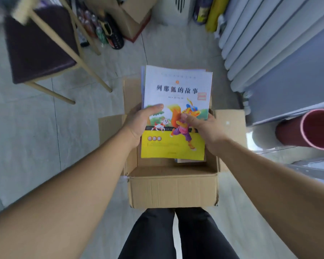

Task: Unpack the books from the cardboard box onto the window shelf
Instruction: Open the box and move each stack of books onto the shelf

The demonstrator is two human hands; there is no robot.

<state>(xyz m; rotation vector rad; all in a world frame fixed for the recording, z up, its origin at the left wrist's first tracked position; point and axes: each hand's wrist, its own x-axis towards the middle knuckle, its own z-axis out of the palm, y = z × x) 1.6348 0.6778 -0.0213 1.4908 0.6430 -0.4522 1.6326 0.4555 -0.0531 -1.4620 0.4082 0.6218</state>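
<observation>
Both hands hold a stack of books [176, 109] above the open cardboard box [173, 187], which stands on the floor near the person's legs. The left hand [140, 120] grips the stack's left edge, thumb pressed on the cover. The right hand [200, 126] grips the right edge, thumb on the fox picture. A chair [37, 43] stands far left.

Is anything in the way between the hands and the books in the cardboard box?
No. The left hand and right hand already grip the stack of books topped by the yellow and white fox storybook, above the open brown cardboard box. Nothing sits between them.
</observation>
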